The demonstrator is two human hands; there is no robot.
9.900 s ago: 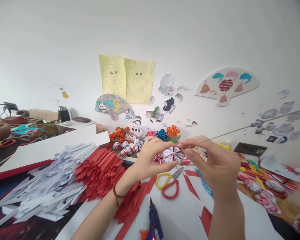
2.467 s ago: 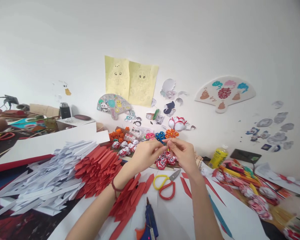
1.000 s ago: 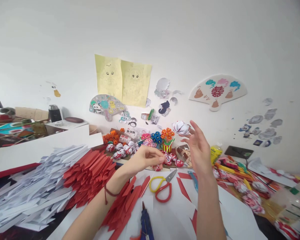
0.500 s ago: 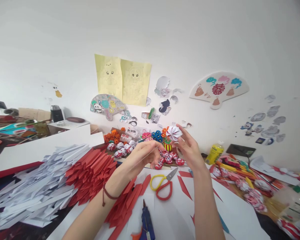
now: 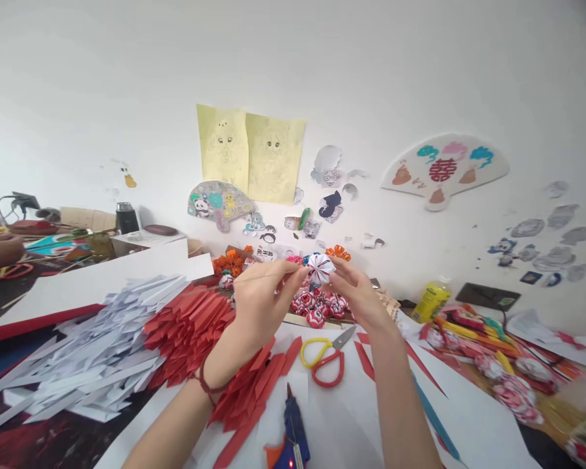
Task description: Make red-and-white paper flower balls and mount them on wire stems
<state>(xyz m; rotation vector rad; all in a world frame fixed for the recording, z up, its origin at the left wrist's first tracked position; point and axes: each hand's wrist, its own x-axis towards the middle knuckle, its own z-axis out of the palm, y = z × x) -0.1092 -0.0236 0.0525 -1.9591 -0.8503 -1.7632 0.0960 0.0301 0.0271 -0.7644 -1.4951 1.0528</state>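
Note:
A round white paper ball with thin red lines (image 5: 321, 268) is held up between both hands. My right hand (image 5: 359, 290) grips it from the right with bent fingers. My left hand (image 5: 266, 296) is closed at the ball's left side, and a thin stick or strand runs back across it; what its fingertips pinch is too small to name. Below the hands lie yellow-and-red scissors (image 5: 326, 358) and a blue glue gun (image 5: 293, 433) with a lit red light. Folded red strips (image 5: 193, 332) and white strips (image 5: 97, 352) are heaped to the left.
Finished red-and-white balls (image 5: 316, 317) are piled behind the hands. A yellow bottle (image 5: 432, 299) stands at the right, near mixed paper pieces. Another person's hand (image 5: 2, 252) shows at the far left. Drawings (image 5: 276, 156) hang on the wall.
The ball has moved left and slightly down, and its red lines now show. My left hand has risen to meet it, its fingers closing. The view has shifted slightly.

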